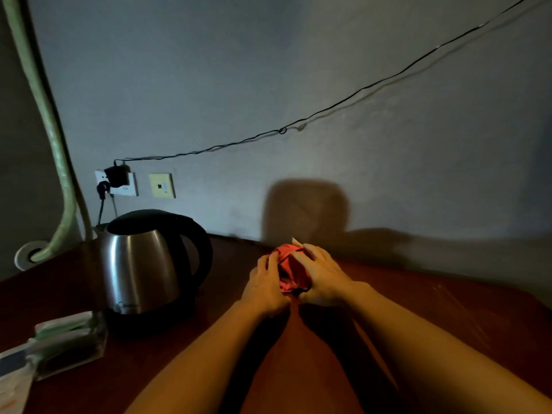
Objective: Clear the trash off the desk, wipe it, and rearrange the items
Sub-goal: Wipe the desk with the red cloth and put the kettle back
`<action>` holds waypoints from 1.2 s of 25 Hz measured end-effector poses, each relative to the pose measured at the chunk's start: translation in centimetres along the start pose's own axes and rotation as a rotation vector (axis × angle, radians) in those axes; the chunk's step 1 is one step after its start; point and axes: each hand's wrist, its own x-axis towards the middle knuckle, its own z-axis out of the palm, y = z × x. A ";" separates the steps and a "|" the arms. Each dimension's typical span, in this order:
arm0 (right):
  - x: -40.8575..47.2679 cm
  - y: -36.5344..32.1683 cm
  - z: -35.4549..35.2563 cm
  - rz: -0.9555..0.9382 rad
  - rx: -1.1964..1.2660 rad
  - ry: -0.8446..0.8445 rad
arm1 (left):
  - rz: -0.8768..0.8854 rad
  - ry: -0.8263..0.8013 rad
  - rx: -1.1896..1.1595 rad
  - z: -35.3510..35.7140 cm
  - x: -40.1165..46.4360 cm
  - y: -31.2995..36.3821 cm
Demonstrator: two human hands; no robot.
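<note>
A dim reddish-brown wooden desk [448, 309] runs along a grey wall [268, 70], a black cable [358, 91] strung across it to a plug at the socket [119, 182]; a stainless electric kettle [143, 264] stands at left on its black base, near a clear tray of sachets [64, 342] at the near-left edge; at centre, both hands close on a crumpled red wrapper [291, 268] resting on the desk close to the wall. The left hand [265, 286] curls its fingers around the wrapper's left side; the right hand [321, 276] presses and grips it from above and the right. The wrapper is bunched into a creased ball, a pale corner poking out at the top (likely thin, springy film); loosely squeezed, it could unfold and slip free, or shed scraps onto the surface yet to be wiped.
</note>
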 end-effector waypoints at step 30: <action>-6.3 -1.3 -4.6 0.761 1.299 0.354 | -0.247 0.047 -1.061 -2.5 -0.4 6.4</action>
